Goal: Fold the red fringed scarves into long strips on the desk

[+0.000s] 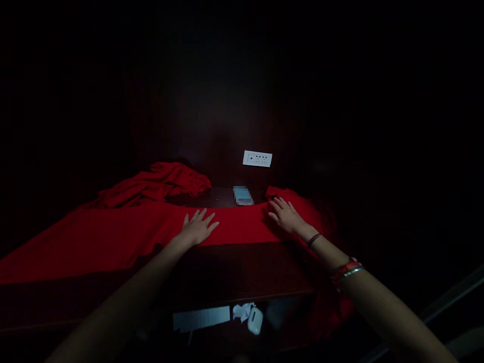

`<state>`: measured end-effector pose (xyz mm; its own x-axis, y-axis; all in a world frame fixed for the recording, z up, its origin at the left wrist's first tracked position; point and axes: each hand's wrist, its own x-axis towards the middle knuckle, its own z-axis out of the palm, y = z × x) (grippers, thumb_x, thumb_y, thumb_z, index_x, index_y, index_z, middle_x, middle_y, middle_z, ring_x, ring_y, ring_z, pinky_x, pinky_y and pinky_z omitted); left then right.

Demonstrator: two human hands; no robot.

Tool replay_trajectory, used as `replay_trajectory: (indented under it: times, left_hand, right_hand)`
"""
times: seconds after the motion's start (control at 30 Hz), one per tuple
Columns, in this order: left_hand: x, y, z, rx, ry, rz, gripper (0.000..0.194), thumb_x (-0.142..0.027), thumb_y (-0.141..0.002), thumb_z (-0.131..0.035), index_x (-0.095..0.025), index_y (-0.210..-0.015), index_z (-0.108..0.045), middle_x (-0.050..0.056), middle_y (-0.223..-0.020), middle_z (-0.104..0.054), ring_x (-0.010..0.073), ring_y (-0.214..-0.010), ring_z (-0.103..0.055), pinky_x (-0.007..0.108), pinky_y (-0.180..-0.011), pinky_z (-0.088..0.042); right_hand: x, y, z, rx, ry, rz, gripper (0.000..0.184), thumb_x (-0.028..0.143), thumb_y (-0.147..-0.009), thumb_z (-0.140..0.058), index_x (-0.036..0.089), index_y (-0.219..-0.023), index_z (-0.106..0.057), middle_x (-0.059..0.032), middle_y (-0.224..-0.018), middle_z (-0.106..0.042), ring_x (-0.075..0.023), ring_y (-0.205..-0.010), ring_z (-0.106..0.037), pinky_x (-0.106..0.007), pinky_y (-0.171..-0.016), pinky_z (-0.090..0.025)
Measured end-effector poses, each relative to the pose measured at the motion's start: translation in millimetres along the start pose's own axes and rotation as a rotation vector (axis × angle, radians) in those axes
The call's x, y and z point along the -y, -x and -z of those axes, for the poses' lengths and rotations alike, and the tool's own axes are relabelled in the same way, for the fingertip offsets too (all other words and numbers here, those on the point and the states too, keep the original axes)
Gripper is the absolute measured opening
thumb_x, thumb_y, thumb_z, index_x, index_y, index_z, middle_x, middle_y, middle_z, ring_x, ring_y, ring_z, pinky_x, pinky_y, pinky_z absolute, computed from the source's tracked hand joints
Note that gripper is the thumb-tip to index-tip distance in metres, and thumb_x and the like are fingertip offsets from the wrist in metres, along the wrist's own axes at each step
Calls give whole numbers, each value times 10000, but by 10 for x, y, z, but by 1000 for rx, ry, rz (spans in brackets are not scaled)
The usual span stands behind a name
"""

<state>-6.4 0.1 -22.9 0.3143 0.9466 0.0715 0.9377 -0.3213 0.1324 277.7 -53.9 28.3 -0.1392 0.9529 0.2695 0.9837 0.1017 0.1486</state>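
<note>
A long red fringed scarf (238,227) lies across a dark wooden desktop. Its left part spreads wide and smooth, while a bunched, fringed part (166,179) rests behind it at the back left. My left hand (197,229) lies flat on the cloth left of the middle, fingers spread. Resting on the scarf's right part, my right hand (286,216) has its fingers stretched out and slightly apart. Beyond that hand the red cloth continues to the right, partly folded, into shadow. Neither hand grips anything that I can see.
A blurred-out phone-like object (242,195) lies behind the scarf. On the dark wall is a white socket plate (257,159). Below the desktop's front edge (242,301) are a paper sheet (202,318), crumpled tissue (242,311) and a white earphone case (255,321).
</note>
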Motion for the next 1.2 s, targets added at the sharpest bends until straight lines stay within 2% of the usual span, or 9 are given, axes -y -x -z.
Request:
replay_trajectory:
  times: [0.13,0.27,0.47,0.6,0.8,0.87,0.97,1.1,1.2]
  left_hand:
    - [105,-9,29,10,-42,189,641,-599,-743,-120,-266,-1284,-205,62,-1365,-82,318,-1221,-54,570,-911,-85]
    - [174,-13,21,86,-11,220,657,-617,-730,-94,-283,-1290,-171,46,-1364,-93,315,-1220,-65,568,-913,-104]
    - [194,-16,71,-50,-58,276,617,-557,-764,-91,-253,-1289,-204,49,-1365,-102,304,-1224,-67,553,-922,-119]
    - [214,-13,67,95,-21,342,668,-609,-735,-95,-254,-1297,-165,60,-1367,-63,320,-1220,-37,557,-919,-115]
    - [275,-28,51,77,-50,327,657,-603,-738,-84,-265,-1301,-116,41,-1369,-12,294,-1225,-10,539,-935,-97]
    - [283,-31,50,129,-56,319,666,-616,-732,-83,-269,-1299,-125,48,-1367,-30,306,-1221,-28,555,-921,-115]
    - [270,-31,46,82,-89,330,665,-609,-739,-70,-258,-1300,-137,59,-1365,-32,313,-1219,-27,559,-921,-104]
    - [248,-44,31,73,-77,258,666,-617,-734,-86,-268,-1301,-114,48,-1366,-11,301,-1222,-10,546,-927,-108]
    - [266,-57,6,136,-59,229,656,-611,-736,-81,-275,-1299,-121,42,-1366,-28,291,-1224,-34,540,-928,-120]
  right_hand:
    - [714,-322,-117,39,-253,180,594,516,-807,-156,189,-1302,-167,-62,-1362,-140,-218,-1236,-76,-409,-980,-125]
    - [1198,-433,-352,206,-381,215,628,573,-780,-102,230,-1305,-135,-34,-1368,-110,-218,-1239,-63,-464,-965,-103]
    - [1148,-396,-465,282,-340,165,604,558,-786,-95,246,-1297,-167,-9,-1366,-119,-191,-1239,-78,-453,-972,-69]
    - [1089,-393,-429,334,-335,121,605,571,-777,-101,267,-1298,-153,-12,-1370,-98,-217,-1239,-57,-481,-961,-64]
    - [964,-386,-438,245,-344,70,614,600,-760,-73,305,-1297,-108,7,-1375,-48,-250,-1237,5,-552,-927,-23]
    - [915,-384,-440,305,-336,23,615,603,-758,-88,306,-1295,-118,4,-1374,-52,-272,-1233,1,-572,-915,-15]
    - [916,-371,-410,358,-333,-14,615,591,-764,-113,284,-1296,-142,-18,-1374,-69,-293,-1228,-21,-587,-906,-14]
    - [1161,-316,-322,159,-406,157,579,553,-787,-127,283,-1299,-126,-7,-1376,-43,-262,-1235,7,-571,-918,-23]
    - [1416,-277,-290,147,-451,324,588,563,-782,-131,288,-1301,-102,6,-1372,-67,-231,-1239,0,-541,-937,-29]
